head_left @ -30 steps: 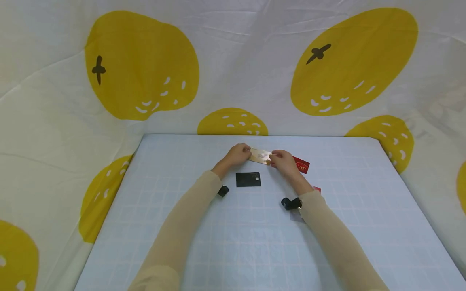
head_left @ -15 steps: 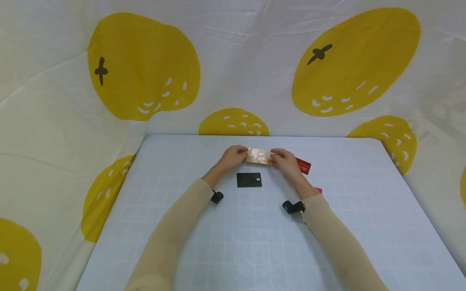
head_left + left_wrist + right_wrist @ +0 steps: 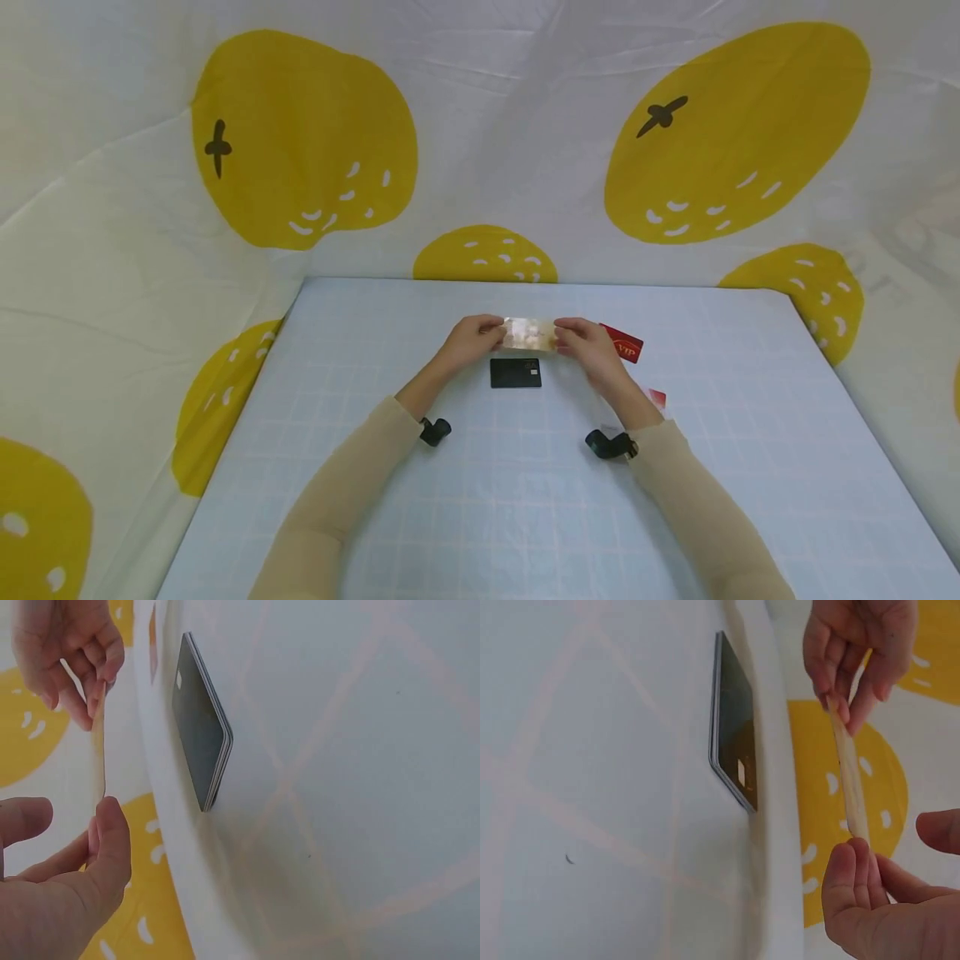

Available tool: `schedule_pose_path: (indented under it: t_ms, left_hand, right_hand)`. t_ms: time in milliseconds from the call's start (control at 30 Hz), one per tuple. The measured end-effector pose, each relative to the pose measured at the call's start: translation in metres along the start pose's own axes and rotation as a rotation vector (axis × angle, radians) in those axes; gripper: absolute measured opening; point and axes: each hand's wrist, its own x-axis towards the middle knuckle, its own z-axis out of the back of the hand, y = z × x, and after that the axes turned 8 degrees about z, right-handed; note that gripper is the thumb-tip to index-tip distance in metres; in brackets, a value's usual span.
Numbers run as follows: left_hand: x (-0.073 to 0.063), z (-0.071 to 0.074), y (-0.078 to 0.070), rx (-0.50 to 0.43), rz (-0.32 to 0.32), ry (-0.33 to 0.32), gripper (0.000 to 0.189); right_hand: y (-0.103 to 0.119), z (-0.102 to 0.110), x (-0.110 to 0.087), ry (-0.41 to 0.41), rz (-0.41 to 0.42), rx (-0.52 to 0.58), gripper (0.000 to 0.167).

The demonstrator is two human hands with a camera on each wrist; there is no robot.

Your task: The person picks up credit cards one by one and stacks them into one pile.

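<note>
Two hands: left hand [image 3: 469, 342] and right hand [image 3: 592, 347], each pinching one end of a gold card [image 3: 529, 334] held between them. One black chip card [image 3: 515, 373], between the hands, nearer the body. One red VIP card [image 3: 626, 345], beside the right hand.

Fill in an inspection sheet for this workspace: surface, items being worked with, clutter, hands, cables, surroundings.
Surface: table covering, pale blue with a faint line grid.
Job's things: gold card, raised off the table; black card lying flat, its layered edge suggesting a stack.
Clutter: red VIP card, partly behind the right hand; red-and-white item, mostly hidden by the right forearm.
Hands: left hand and right hand pinch opposite ends of the gold card; each wrist wears a black device.
Cables: nothing seen.
Surroundings: white backdrop printed with large yellow fruit shapes.
</note>
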Motion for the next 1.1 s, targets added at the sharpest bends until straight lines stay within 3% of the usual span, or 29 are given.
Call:
schedule_pose_path:
  t_ms: [567,867,1100]
  left_hand:
    - [-0.026,0.005,0.014,0.05,0.01,-0.014,0.04]
    - [-0.03,0.003,0.023,0.041,0.019,-0.013,0.038]
    - [-0.03,0.001,0.03,0.11,0.019,-0.044,0.035]
  right_hand:
    - [-0.006,-0.013,-0.016,0.074,-0.017,0.008,0.042]
    - [-0.009,-0.015,-0.019,0.106,-0.027,0.012,0.043]
    - [-0.016,-0.016,-0.02,0.139,-0.021,-0.001,0.042]
